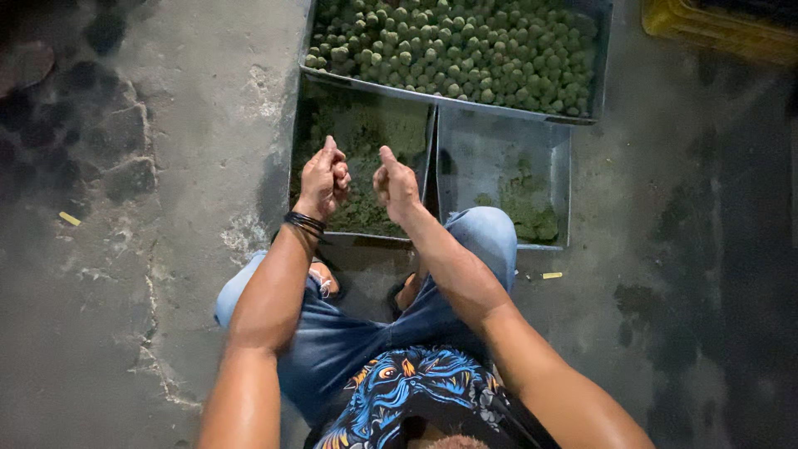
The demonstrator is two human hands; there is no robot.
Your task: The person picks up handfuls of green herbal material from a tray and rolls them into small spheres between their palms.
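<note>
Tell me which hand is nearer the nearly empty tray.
Right. The right hand is just left of the nearly empty tray; the left hand is farther, over the green mash tray.

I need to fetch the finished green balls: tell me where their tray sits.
In the head view, the tray of green balls lies at the top, beyond both hands, overlapping the far edges of the two lower metal trays.

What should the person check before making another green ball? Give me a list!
1. Left hand free: cannot tell; it is closed in a fist.
2. Right hand free: cannot tell; fingers curled.
3. Green paste left in the near tray: ok, plenty.
4. Both hands over that tray: ok.
5. Room in the tray of balls: not ok, it looks nearly full.
6. Second small tray: ok, mostly bare metal with a small green clump.
</note>
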